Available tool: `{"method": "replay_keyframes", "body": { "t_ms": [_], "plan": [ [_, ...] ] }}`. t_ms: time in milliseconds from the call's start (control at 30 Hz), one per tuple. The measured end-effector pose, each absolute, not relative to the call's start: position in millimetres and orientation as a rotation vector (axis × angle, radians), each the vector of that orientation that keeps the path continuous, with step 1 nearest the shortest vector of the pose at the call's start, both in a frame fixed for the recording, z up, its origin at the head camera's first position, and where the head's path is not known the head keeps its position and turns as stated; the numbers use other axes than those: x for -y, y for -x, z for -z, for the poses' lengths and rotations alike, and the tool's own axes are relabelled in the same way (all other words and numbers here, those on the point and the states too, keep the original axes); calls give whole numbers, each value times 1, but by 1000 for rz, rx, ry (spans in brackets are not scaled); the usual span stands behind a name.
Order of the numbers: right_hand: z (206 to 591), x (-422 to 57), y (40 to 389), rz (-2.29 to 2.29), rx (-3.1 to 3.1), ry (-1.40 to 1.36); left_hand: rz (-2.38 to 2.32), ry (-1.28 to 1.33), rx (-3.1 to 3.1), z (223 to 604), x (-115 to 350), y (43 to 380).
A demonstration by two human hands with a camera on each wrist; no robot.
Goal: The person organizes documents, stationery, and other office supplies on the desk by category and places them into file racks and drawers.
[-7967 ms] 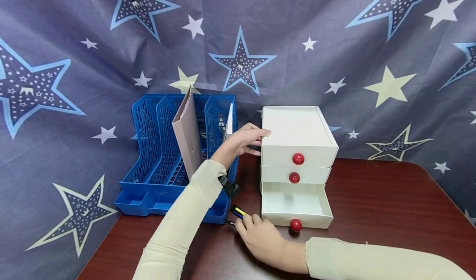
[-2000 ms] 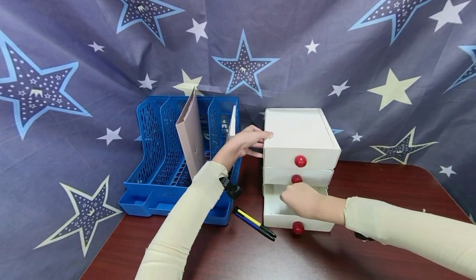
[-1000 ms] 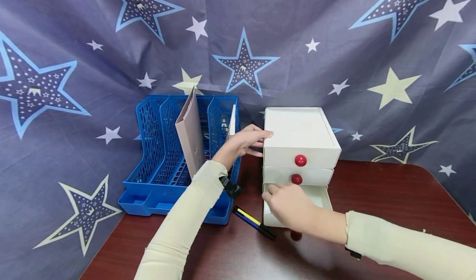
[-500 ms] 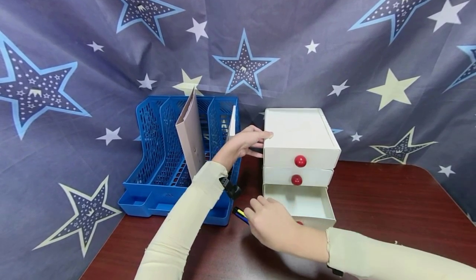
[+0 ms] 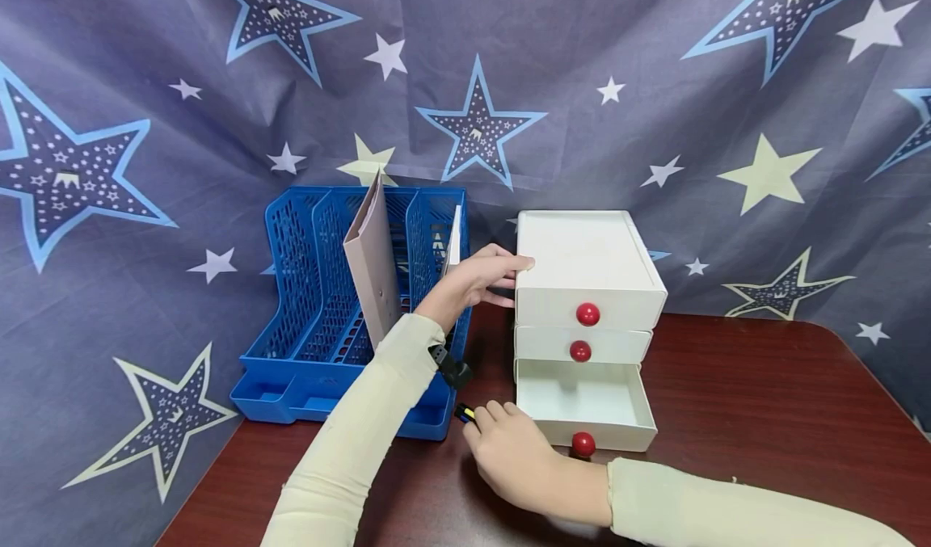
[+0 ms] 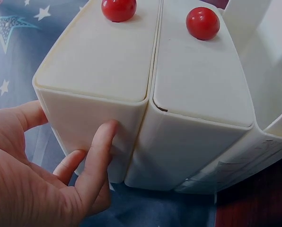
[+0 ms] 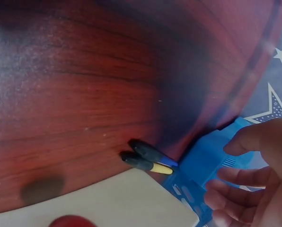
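Observation:
My left hand (image 5: 476,279) rests against the left side of the white drawer unit (image 5: 582,248), its thumb on the top edge. In the left wrist view the fingers (image 6: 101,151) lie fairly straight along the wall. My right hand (image 5: 512,458) is low over the table, left of the pulled-out bottom drawer (image 5: 582,393). Under it lie two pens, mostly hidden in the head view. The right wrist view shows a yellow pen (image 7: 148,163) and a blue pen (image 7: 153,152), both black-ended, side by side on the wood, with the loosely bent fingers (image 7: 235,191) apart from them.
A blue file rack (image 5: 313,288) stands left, with a pink folder (image 5: 372,264) and a white item (image 5: 454,240) upright in it. Red knobs (image 5: 587,314) stick out of the drawer fronts. A starry cloth (image 5: 582,127) hangs behind the brown table (image 5: 764,418).
My right hand came out of the bottom drawer and moved left and down over the pens. A dark clipped item seen by the rack at first is out of view. The left hand stayed.

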State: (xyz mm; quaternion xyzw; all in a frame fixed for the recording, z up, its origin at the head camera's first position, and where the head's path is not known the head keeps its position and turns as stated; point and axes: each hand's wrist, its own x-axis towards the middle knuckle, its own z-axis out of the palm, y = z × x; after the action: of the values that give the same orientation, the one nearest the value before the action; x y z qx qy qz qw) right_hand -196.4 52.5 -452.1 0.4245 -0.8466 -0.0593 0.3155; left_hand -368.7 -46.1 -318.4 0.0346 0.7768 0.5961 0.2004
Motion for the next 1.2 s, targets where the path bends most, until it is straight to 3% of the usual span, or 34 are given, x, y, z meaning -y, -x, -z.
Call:
{"method": "replay_keyframes", "body": {
  "t_ms": [1200],
  "plan": [
    [484, -34, 206, 474, 2329, -969, -1696, -97, -2154, 320, 47, 369]
  ]
}}
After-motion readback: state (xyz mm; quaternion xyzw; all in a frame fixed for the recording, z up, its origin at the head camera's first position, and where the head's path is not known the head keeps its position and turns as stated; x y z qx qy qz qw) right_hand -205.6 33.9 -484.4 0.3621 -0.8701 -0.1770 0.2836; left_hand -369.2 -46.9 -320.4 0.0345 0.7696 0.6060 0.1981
